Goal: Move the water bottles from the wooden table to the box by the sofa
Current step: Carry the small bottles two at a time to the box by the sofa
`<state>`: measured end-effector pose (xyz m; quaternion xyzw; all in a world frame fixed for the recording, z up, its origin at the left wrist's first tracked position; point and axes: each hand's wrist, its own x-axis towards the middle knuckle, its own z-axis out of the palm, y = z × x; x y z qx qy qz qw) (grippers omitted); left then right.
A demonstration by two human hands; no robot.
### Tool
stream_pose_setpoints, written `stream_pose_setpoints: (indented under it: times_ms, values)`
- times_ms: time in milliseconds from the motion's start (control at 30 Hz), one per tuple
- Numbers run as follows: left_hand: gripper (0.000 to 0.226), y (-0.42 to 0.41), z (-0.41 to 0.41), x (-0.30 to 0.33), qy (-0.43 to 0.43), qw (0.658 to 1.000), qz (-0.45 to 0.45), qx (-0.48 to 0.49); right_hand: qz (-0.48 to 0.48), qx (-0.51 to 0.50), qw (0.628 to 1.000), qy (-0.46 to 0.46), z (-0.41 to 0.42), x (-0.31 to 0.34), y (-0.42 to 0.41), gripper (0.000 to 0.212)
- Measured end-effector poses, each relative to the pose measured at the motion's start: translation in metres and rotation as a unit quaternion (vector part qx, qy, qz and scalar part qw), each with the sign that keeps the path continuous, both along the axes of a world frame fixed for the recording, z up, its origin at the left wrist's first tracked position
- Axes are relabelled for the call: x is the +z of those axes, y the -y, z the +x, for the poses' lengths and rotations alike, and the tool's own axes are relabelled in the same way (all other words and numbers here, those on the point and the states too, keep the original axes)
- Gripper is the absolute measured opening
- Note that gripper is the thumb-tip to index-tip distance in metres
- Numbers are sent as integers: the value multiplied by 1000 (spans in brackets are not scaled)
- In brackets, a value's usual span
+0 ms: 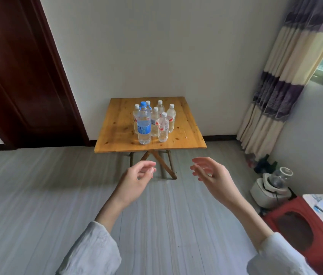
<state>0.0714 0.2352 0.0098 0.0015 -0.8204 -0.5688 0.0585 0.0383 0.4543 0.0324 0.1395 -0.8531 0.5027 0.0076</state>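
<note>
Bottles point(152, 122) stand clustered upright on the wooden table point(184, 139), rear ones partly hidden behind the front ones; left hand point(136, 180) and right hand point(213, 175) hover before it, loosely curled, holding nothing

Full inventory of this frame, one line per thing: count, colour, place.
large water bottle: 1, clear, blue cap and label, front left of the cluster
small water bottles: 6 visible, clear, white caps, clustered on the table
wooden table: 1, honey brown, against the far wall
door: 1, dark red-brown, left
curtain: 1, purple and cream stripes, right
red stool: 1, lower right
white appliance: 1, floor by the stool
left hand: empty, relaxed
right hand: empty, relaxed
</note>
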Motion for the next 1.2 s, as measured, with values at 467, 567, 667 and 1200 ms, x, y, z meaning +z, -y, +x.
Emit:
stream_pose_setpoints:
  times_ms: [467,567,667,1200]
  values:
    - [23,-14,-301,-53,55,992,9,113,-13,45,998,46,-326,-42,-1,19]
    - [31,-17,-353,-61,67,989,0,130,-10,49,997,60,-385,-48,-4,17]
    - [38,-13,-395,-76,96,983,17,156,3,58,995,84,-435,-60,0,20]
    - [62,20,-570,-157,84,974,-51,206,101,49,979,170,-630,-141,71,35]
